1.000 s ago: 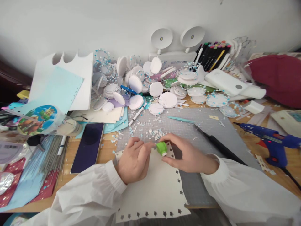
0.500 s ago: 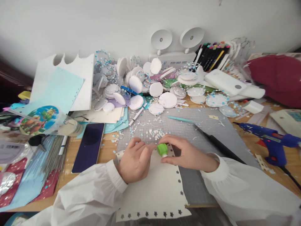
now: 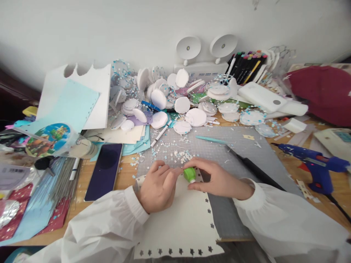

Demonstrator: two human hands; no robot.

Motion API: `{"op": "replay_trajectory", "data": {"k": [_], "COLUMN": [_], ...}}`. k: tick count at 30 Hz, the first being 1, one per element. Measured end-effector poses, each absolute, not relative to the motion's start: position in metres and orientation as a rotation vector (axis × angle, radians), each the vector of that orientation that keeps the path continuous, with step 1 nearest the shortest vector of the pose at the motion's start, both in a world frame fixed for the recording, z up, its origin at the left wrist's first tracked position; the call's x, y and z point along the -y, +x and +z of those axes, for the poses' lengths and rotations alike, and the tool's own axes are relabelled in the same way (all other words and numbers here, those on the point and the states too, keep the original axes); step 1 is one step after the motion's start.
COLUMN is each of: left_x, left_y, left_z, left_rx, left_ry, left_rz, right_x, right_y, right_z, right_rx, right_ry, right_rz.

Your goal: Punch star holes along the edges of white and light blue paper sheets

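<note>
While the right hand (image 3: pixel 215 179) had its grip closed on a small green punch (image 3: pixel 189 175) at the far edge of the cream paper (image 3: pixel 178 226), the curled left hand (image 3: pixel 157 188) hid much of the sheet's upper-left part, and whether it pinched anything could not be told. Paper bits (image 3: pixel 182 156) lay just beyond; the right sleeve (image 3: pixel 276 217) hid the end of a black-handled tool (image 3: pixel 256 170)

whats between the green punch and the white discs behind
Right-hand fingers, then small white and blue paper bits on the grey mat, in the head view.
</note>
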State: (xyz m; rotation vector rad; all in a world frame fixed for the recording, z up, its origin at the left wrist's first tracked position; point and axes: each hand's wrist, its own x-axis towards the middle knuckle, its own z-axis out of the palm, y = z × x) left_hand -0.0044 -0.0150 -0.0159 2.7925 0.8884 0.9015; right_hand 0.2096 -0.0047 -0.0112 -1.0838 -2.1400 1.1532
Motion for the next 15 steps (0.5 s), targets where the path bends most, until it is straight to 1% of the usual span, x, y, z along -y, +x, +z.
{"op": "replay_trajectory", "data": {"k": [11, 15], "left_x": [0.0145, 0.0158], "left_y": [-0.0038, -0.0033], "left_z": [-0.0186, -0.0145], "left_rx": [-0.869, -0.902], "left_ry": [2.801, 2.784], "left_rz": [0.898, 0.835], "right_x": [0.0078, 0.0088], "right_y": [0.2049, 0.2038], "right_z": [-0.0131, -0.0148], "right_rx": [2.134, 2.145], "right_ry": [-1.009, -1.018], "right_rz": [1.051, 0.978]}}
